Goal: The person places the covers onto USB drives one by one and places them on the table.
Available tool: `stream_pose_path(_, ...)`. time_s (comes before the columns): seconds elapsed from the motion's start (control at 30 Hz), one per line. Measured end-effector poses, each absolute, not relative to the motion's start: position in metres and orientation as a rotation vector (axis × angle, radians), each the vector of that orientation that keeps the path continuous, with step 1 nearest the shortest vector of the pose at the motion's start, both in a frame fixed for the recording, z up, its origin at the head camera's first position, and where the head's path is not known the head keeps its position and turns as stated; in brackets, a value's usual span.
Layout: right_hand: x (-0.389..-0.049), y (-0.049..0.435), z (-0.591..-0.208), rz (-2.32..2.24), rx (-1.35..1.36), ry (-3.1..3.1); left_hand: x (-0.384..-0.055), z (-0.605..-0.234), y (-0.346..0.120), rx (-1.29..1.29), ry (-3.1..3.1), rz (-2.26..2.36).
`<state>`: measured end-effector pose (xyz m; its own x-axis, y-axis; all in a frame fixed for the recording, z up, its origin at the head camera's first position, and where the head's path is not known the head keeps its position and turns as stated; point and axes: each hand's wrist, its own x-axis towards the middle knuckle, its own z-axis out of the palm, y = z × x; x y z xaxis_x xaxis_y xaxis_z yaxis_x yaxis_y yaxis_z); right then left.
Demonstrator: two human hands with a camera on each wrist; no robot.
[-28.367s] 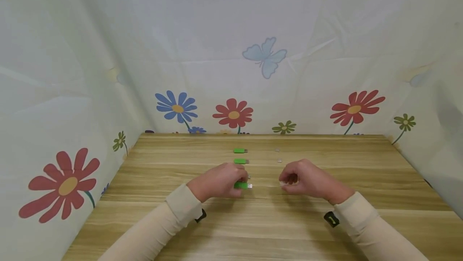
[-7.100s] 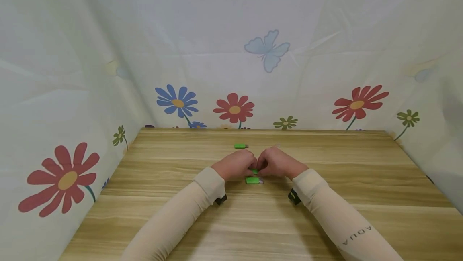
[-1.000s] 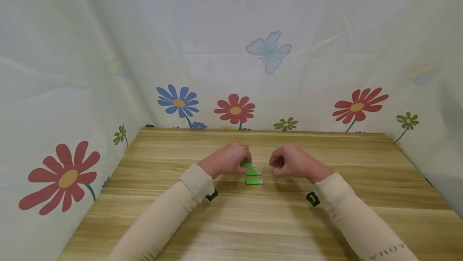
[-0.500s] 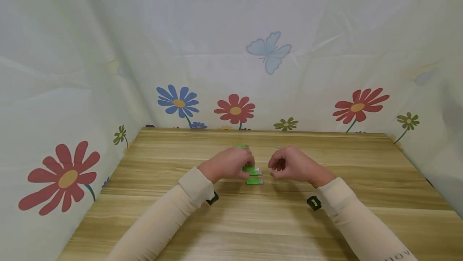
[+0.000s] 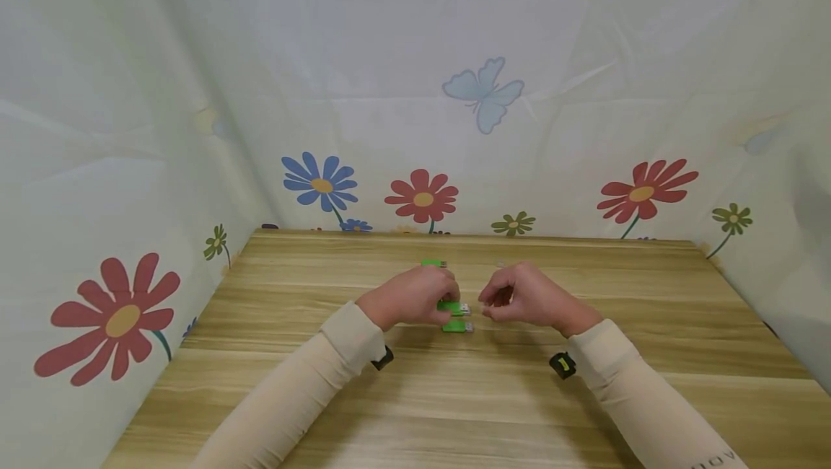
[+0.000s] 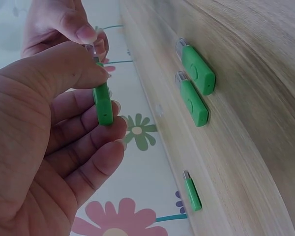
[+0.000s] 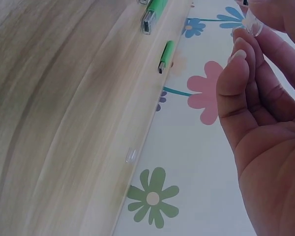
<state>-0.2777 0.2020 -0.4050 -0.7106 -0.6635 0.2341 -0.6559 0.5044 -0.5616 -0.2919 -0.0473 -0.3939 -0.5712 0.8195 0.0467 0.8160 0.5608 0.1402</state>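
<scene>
My left hand (image 5: 412, 296) pinches a green USB flash drive (image 6: 104, 105) between thumb and fingers, its metal plug toward the other hand. Facing it, my right hand (image 5: 529, 299) holds a small clear cap (image 7: 253, 24) between thumb and fingertips. In the left wrist view the cap is at the plug's end; whether it touches cannot be told. Two green drives with clear caps on, one nearer (image 5: 453, 327) and another (image 6: 193, 103), lie side by side on the table below the left hand. Farther back lies a green drive (image 6: 191, 192) with its plug bare.
One loose clear cap (image 7: 131, 155) lies near the back edge of the wooden table (image 5: 324, 260), to the right of the bare drive. A flowered cloth (image 5: 363, 108) hangs behind the table and at its sides.
Over the last second my left hand has brought the drive nearer and rightward, and my right hand has come slightly left with the cap. Longer ago, the drives lay uncapped.
</scene>
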Motion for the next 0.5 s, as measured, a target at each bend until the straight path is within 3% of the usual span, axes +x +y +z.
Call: stream_pose_path(0.5, -0.277, 0.197, -0.4044, -1.021, -1.141, 2.68, -0.2891, -0.3908, -0.044, 1.451, 2.733, 0.237)
